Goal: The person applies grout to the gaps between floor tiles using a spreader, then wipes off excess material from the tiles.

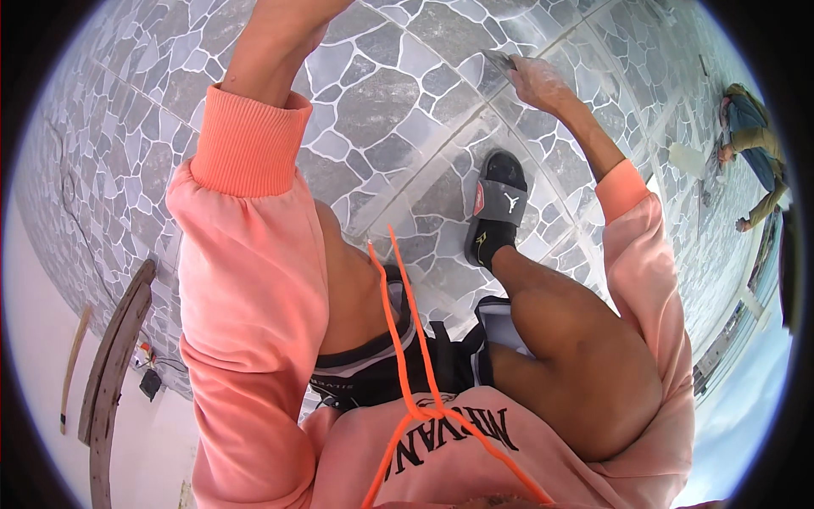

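Right hand dusty white, closed around small flat grey tool, blade end poking out past the fingers toward the upper left, pressed on the tiled floor along a pale grout line. Exact kind of tool hard to tell, partly hidden by the fingers. Just below that hand, toward the body: foot in grey and black slide sandal, flat on the tiles beside the same grout line. Right forearm bare, pink sleeve pushed up behind the wrist.

Left hand out of frame past the top edge; only bare forearm and ribbed pink cuff visible, so grip unknown. Below the cuff: bent bare knees, dark shorts, orange drawstring hanging from the pink hoodie.

Further out, far right of the right hand: another person crouched low on the same tiles, well apart. Far left of the left arm, off the tiles: curved wooden plank and thin stick on a pale surface, small dark object with wires just beside the plank.
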Tool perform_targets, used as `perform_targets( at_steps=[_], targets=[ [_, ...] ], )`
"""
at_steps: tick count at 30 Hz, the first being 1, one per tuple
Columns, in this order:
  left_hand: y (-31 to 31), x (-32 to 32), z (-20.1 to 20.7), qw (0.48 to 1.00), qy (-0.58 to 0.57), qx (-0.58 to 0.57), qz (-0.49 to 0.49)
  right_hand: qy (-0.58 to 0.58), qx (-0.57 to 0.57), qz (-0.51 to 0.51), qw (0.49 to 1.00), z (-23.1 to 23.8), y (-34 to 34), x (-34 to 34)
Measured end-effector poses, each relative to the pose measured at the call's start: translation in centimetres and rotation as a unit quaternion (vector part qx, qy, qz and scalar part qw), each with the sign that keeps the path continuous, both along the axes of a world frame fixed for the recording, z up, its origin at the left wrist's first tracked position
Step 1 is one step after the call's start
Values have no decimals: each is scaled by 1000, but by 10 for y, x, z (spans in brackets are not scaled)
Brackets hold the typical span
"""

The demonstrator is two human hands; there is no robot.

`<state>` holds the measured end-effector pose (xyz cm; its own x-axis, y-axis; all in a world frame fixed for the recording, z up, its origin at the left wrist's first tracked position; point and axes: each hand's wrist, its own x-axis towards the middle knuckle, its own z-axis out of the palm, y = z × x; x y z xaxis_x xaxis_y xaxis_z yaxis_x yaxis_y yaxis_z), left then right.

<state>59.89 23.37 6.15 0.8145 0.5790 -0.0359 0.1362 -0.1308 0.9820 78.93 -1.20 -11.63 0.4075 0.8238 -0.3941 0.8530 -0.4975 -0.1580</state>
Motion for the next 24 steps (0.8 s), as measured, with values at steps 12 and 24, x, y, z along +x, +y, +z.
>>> perform_targets(
  at_steps=[12,24],
  targets=[
    [-7,12,-6,993,67,-16,91,291,0,119,949,-5,62,-166],
    [1,-6,-18,999,-2,-16,37,-38,110,-184,976,27,-107,-13]
  ],
)
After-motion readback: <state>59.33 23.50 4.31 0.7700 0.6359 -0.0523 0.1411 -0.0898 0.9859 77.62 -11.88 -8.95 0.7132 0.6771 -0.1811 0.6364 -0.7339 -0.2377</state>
